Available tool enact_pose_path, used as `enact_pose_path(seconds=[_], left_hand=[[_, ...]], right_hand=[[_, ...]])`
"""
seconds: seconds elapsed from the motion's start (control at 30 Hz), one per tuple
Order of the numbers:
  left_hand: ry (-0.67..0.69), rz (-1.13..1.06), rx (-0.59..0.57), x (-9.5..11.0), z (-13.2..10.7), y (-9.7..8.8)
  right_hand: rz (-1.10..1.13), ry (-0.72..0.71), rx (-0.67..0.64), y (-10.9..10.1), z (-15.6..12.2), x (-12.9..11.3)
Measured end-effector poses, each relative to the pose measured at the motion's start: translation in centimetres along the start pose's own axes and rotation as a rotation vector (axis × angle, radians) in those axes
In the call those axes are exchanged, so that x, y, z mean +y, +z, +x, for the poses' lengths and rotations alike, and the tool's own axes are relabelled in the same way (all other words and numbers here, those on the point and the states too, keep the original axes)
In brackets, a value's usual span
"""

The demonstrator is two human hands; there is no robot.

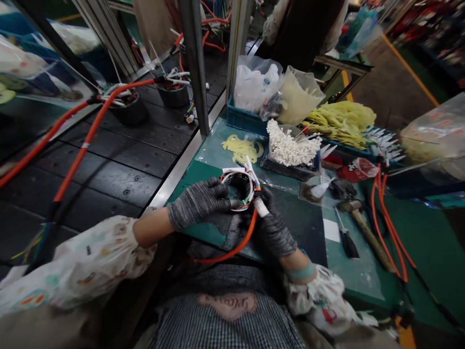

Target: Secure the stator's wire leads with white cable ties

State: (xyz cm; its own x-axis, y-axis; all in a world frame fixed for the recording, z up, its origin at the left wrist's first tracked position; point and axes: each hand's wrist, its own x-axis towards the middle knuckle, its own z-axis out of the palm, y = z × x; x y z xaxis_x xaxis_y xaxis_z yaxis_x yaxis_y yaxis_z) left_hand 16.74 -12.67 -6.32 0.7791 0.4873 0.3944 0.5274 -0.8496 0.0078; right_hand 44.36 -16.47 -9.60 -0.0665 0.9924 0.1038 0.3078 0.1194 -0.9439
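Note:
My left hand, in a grey knit glove, grips the left side of a round wound stator with white and orange leads around its rim. My right hand, also gloved, holds the stator's lower right side, where a thick orange cable with a white sleeve leaves it. That cable curves down toward my lap. Both hands hover above a green work mat. The stator's underside is hidden by my fingers.
A black conveyor at left carries similar stators with orange cables. To the right lie a hammer, a screwdriver, orange cables, white bundled pins, yellow sleeving and a blue crate.

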Motion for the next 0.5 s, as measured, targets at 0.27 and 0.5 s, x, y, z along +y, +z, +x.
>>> enact_pose_path(seconds=[0.27, 0.5], left_hand=[[0.179, 0.013, -0.186, -3.3, 2.0, -3.3], [0.169, 0.112, -0.108, 0.1, 1.4, -3.3]], right_hand=[[0.189, 0.103, -0.344, -2.7, 6.0, -1.2], [0.172, 0.082, -0.723, -3.0, 14.7, -1.0]])
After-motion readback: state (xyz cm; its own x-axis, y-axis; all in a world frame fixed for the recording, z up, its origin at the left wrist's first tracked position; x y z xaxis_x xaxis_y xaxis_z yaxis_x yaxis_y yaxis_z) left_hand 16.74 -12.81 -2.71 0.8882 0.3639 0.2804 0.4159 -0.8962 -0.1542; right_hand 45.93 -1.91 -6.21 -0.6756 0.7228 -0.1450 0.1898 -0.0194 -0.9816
